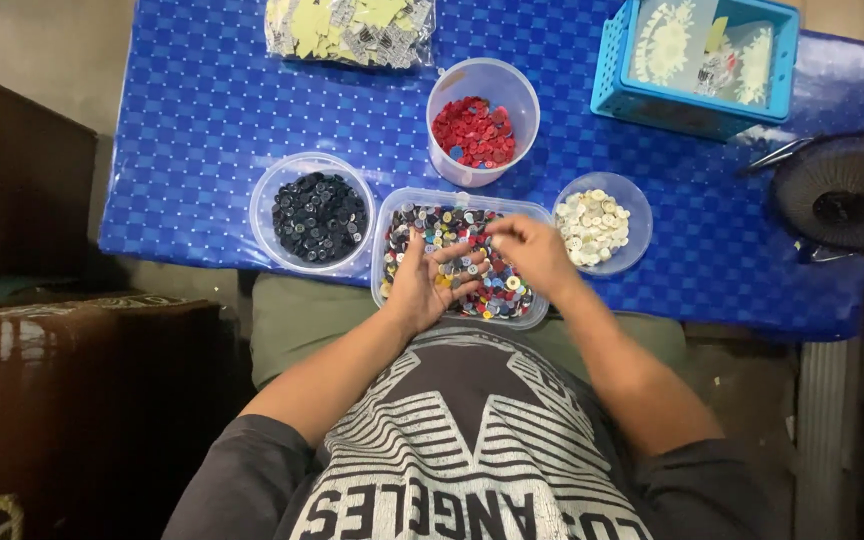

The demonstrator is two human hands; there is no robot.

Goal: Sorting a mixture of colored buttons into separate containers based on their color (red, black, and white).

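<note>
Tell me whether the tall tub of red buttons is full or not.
Not full. The red buttons cover only the bottom of the tall tub; bare wall shows above them.

One head-worn camera looks steeply down, close above the blue table (202, 120).

Clear rectangular tub (388, 215) of mixed coloured buttons (497, 290) at table edge.

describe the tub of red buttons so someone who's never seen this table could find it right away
On the blue checked tablecloth, four clear containers sit near the front edge. The tub of red buttons stands behind the rectangular tray of mixed buttons, left of the blue basket. It is the tallest of the four and the only one holding red buttons.
</note>
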